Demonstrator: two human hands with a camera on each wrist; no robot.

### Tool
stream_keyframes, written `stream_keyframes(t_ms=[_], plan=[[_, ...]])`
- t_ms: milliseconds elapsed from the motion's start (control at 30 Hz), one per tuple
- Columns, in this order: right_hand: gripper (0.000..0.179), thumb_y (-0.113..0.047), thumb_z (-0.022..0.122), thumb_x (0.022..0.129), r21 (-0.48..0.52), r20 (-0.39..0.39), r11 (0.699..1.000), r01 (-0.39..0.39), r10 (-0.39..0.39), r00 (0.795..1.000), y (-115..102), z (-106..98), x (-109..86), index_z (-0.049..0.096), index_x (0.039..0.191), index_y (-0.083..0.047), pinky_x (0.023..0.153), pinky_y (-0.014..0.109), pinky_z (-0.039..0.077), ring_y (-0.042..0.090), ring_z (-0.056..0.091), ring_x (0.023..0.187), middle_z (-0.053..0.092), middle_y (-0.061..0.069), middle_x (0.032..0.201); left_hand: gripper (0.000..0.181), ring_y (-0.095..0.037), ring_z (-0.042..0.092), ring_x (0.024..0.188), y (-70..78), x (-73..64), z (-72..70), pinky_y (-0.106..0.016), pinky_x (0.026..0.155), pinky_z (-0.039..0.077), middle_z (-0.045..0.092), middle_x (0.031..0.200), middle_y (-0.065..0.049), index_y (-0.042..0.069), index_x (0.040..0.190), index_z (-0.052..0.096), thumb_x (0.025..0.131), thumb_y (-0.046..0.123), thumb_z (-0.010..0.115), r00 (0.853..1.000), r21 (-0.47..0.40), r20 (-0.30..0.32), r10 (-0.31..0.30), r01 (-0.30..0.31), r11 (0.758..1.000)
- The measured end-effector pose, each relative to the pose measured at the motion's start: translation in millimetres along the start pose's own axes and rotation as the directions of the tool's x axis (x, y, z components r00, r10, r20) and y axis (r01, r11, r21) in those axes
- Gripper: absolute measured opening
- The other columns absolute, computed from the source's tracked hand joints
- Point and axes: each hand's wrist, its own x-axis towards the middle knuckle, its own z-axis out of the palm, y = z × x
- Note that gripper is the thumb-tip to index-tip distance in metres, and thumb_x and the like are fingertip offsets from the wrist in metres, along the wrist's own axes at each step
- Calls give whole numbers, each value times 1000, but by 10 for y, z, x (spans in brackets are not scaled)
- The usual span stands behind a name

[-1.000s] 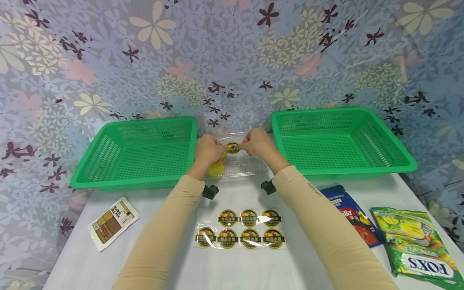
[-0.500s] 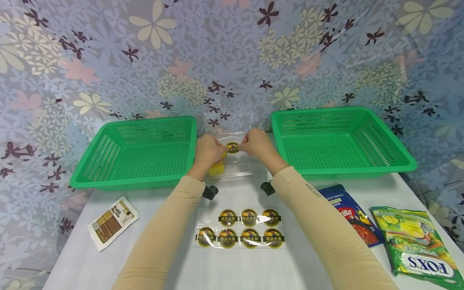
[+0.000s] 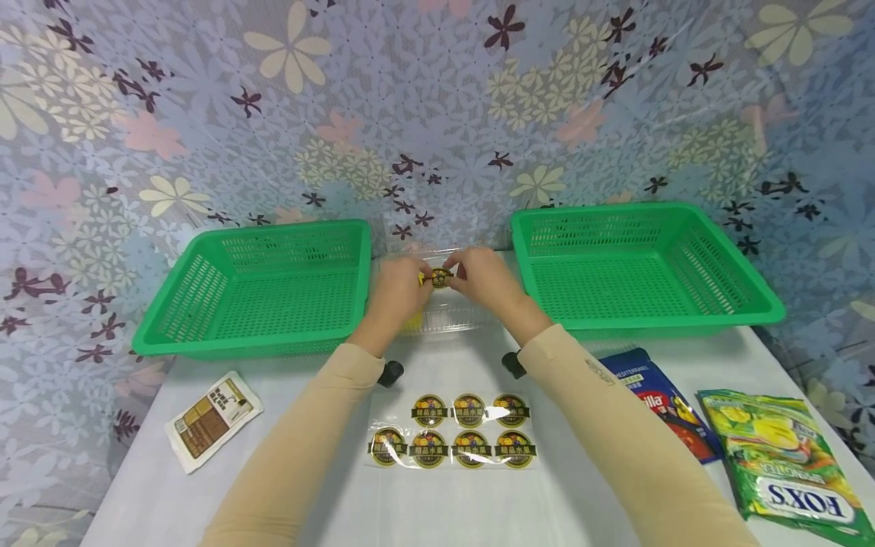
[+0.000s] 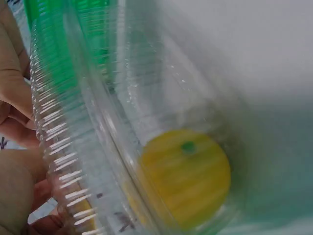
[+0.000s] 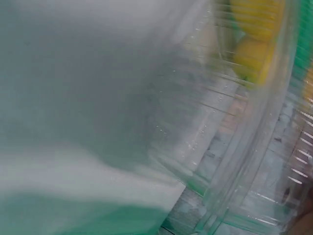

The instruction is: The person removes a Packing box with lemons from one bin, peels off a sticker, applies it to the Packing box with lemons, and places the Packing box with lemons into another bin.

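Note:
A clear plastic clamshell box (image 3: 454,315) with a ridged side stands between two green baskets. On its lid lies a round black-and-gold fruit sticker (image 3: 440,278). My left hand (image 3: 399,290) is at the sticker's left edge, index finger and thumb slightly apart. Across from it my right hand (image 3: 487,282) has thumb and forefinger spread at the right edge. In the left wrist view a round yellow fruit (image 4: 188,178) with a green spot shows through the plastic; the right wrist view shows yellow fruits (image 5: 254,56) at the box's far end.
Green baskets stand left (image 3: 287,304) and right (image 3: 601,289) of the box. Nearer lies a clear sheet of several round stickers (image 3: 470,448). A brown-and-white packet (image 3: 213,420) is on the left; a blue pouch (image 3: 673,410) and a green FOX'S bag (image 3: 786,463) are on the right.
Thumbs and forefingers, earlier pinched at the sticker's two edges, are now spread apart beside it. The left hand has turned slightly, and the sticker lies on the lid in nearly the same place.

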Motion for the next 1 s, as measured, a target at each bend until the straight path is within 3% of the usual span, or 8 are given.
stream_keyframes(t_ms=[133,300,400,533,667,867,1000], plan=[[27,-19,75,102,-121,-13,989,84,-86,996,-15,10,-74,80,123,-3,84,44,61,33,69,98,73,20,109,17,-31,78,99,16,-21,-17,-41,87,66,83,110,-13,7,111,84,100,13,73,998,6,29,50,-50,999],[23,-18,77,100,-206,-51,970,131,-144,988,-25,11,-170,83,111,1,83,44,64,36,71,98,73,20,107,20,-32,76,113,5,-32,-49,-42,96,65,81,119,-15,6,115,84,100,13,71,994,-42,113,9,-4,999],[23,-19,75,101,-248,-50,958,146,-163,985,-19,25,-214,84,103,1,78,42,65,36,72,96,73,18,107,21,-33,74,116,-14,-44,-59,-42,98,64,80,121,-16,4,115,83,100,12,71,992,-56,129,5,2,998],[24,-20,73,104,-241,-26,959,147,-158,987,-19,34,-258,83,111,0,76,40,65,35,72,99,72,17,113,15,-33,74,102,-54,-75,-56,-41,88,64,81,111,-18,0,102,83,99,9,72,994,-71,108,29,-21,997],[24,-19,72,104,-203,-13,967,154,-160,987,-24,32,-289,82,117,-1,81,40,65,33,72,101,73,17,116,15,-29,69,91,-88,-107,-51,-40,80,61,79,99,-16,2,85,77,98,9,72,994,-58,90,66,-61,996],[22,-15,73,103,-203,-14,964,172,-178,984,-12,28,-319,81,119,-2,83,40,66,32,73,103,75,17,119,14,-28,67,87,-105,-119,-51,-39,75,59,76,93,-15,3,83,75,97,6,71,992,-53,62,112,-109,993],[21,-13,73,103,-237,-22,948,211,-223,975,-5,20,-349,81,122,-6,81,40,65,33,73,103,75,17,118,13,-30,68,91,-107,-128,-53,-41,79,59,76,95,-16,2,89,78,97,5,69,991,-61,67,117,-113,992]])
